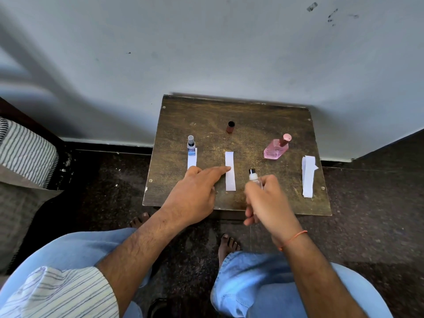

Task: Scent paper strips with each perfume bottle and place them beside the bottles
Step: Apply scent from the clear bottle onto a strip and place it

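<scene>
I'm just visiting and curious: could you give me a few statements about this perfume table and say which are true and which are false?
1. The right hand holds a clear spray bottle. True.
2. The pink bottle is uncapped. False: its pink cap is on.
3. The left hand touches the middle strip with a fingertip. True.
4. The spare strips lie at the table's left edge. False: they lie near the right edge.

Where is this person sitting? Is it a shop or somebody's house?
Probably a room in a home, not a shop. A small worn wooden table stands against a plain scuffed wall, something striped and fabric-covered sits at the side, and the person is barefoot.
</scene>
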Action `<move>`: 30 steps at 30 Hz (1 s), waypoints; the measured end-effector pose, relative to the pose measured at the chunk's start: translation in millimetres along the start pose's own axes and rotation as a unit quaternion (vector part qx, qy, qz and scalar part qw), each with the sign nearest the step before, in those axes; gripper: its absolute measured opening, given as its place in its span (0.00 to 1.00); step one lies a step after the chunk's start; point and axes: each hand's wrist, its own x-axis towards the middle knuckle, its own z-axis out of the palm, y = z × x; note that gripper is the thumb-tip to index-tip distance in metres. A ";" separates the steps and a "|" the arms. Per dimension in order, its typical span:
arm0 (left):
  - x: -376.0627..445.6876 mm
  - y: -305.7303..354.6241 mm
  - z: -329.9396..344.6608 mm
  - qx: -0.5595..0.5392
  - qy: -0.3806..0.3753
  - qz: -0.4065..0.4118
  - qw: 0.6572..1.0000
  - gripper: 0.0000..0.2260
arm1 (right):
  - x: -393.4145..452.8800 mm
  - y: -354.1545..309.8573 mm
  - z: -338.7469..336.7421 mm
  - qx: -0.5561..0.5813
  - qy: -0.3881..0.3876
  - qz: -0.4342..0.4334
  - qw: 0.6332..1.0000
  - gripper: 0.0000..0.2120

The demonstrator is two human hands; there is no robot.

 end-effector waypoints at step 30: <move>-0.9 -4.5 2.3 0.045 -0.031 0.028 0.998 0.26 | 71.7 -18.2 1.8 -0.222 0.070 -0.354 0.906 0.18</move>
